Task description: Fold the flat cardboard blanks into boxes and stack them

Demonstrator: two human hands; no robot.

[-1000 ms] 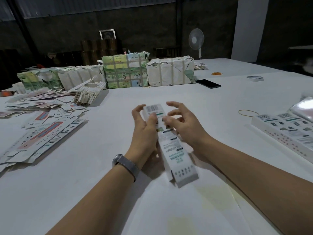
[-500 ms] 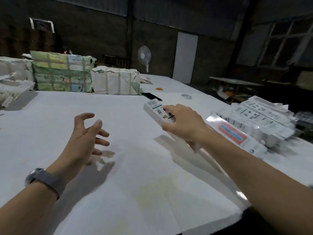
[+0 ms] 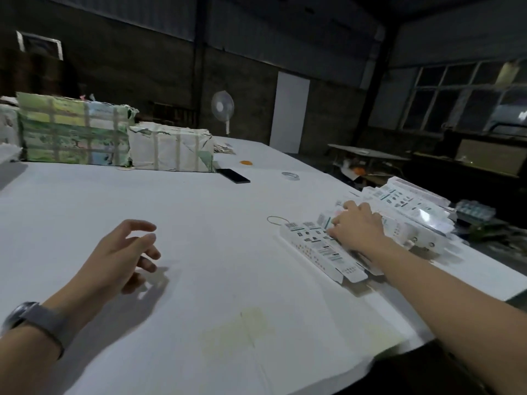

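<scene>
My left hand (image 3: 125, 252) hangs loose above bare table (image 3: 199, 212); my right hand (image 3: 356, 223) presses the box (image 3: 322, 220) on the stack (image 3: 319, 252), long axis pointing away-left, near the table's right edge.

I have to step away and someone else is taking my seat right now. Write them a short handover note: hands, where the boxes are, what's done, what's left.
Left hand: free above the table, fingers loosely curled, holding nothing.
Right hand: on the folded boxes at the right edge of the table, setting one down among them; whether it grips that box can't be told.
More folded boxes are heaped behind.
Done: a row and a heap of boxes folded and stacked on the right.
Left: no flat blanks are in view; wrapped bundles sit at the far side. Fetch the next blank, fold it, and add it to the stack.
</scene>
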